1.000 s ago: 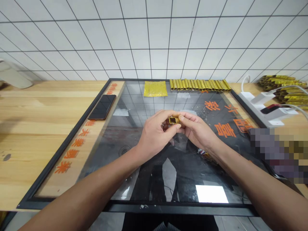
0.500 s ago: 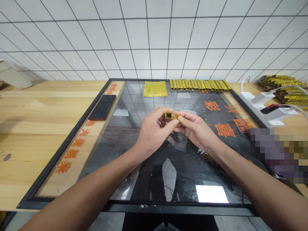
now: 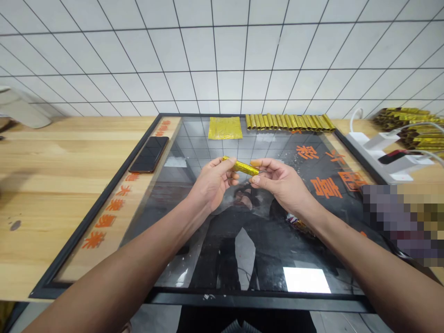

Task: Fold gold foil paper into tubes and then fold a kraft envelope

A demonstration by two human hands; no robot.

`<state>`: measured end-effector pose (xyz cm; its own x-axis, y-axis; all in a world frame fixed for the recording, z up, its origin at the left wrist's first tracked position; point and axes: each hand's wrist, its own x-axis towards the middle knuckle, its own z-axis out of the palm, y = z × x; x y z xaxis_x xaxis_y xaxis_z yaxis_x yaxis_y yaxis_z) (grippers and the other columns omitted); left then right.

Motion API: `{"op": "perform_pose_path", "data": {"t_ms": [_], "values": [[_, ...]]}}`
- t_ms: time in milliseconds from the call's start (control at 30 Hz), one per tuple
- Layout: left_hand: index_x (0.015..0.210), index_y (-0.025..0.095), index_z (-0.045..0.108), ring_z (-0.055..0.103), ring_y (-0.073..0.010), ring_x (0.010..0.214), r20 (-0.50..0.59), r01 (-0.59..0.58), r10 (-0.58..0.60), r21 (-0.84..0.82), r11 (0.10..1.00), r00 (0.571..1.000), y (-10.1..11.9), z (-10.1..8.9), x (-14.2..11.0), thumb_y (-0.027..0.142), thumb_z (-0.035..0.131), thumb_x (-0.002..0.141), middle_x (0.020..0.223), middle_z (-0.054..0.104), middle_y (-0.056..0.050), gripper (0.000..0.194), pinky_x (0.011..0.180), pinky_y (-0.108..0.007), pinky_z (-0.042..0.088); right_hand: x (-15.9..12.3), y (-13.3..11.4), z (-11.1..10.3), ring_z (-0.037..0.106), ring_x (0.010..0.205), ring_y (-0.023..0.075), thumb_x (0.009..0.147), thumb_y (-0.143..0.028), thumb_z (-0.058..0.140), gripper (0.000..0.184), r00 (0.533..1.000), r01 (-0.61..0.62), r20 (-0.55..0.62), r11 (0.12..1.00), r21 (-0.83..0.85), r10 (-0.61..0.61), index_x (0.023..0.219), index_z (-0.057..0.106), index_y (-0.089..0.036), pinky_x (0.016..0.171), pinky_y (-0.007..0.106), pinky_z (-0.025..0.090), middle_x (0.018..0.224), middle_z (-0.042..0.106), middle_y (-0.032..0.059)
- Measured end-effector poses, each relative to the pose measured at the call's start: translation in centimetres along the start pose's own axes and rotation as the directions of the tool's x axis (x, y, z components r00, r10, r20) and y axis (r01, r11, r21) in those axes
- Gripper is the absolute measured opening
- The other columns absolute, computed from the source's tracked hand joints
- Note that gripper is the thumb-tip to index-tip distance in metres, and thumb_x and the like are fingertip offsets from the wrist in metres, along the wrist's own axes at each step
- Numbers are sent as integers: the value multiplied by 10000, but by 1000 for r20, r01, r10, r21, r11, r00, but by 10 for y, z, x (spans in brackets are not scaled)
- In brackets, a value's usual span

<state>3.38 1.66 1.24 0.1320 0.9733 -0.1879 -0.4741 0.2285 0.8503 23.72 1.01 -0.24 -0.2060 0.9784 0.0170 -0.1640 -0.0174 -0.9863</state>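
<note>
A small gold foil tube (image 3: 245, 167) is held in the air over the glass panel, tilted down to the right. My left hand (image 3: 214, 181) pinches its left end between thumb and fingers. At the other end, the thumb and fingertips of my right hand (image 3: 280, 178) grip the tube. Beyond my hands, a flat gold foil sheet (image 3: 225, 128) lies at the far edge of the glass panel (image 3: 163, 259). Beside it stretches a row of similar gold tubes (image 3: 289, 122), set side by side.
A black phone (image 3: 150, 154) lies on the panel's left border. To the right are a white power strip (image 3: 376, 152) with plugs and cables, and a pile of gold tubes (image 3: 412, 127). A tiled wall (image 3: 229, 51) rises behind; a pale container (image 3: 24, 108) is far left.
The tube has turned from showing its open square end to lying lengthwise between my hands. My left hand has shifted slightly left, and the hands are further apart.
</note>
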Motion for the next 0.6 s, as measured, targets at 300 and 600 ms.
{"op": "perform_pose_path", "data": {"t_ms": [300,600], "values": [[955,161,688,697,-124,679,6,-60,60,89,994,998,-2,2,1,283,922,769,791,709,-5,323,679,-268,574,-1,-5,2,737,740,166,742,-423,993,401,995,59,-80,996,-66,-64,1049,817,-233,774,349,639,844,791,10],[948,157,763,686,-115,656,11,-206,214,329,922,977,-6,7,-2,244,872,753,771,740,-13,240,689,-276,591,-3,-8,5,739,728,168,748,-453,986,358,985,74,-148,994,-76,-85,997,851,-234,778,361,658,859,809,28]]}}
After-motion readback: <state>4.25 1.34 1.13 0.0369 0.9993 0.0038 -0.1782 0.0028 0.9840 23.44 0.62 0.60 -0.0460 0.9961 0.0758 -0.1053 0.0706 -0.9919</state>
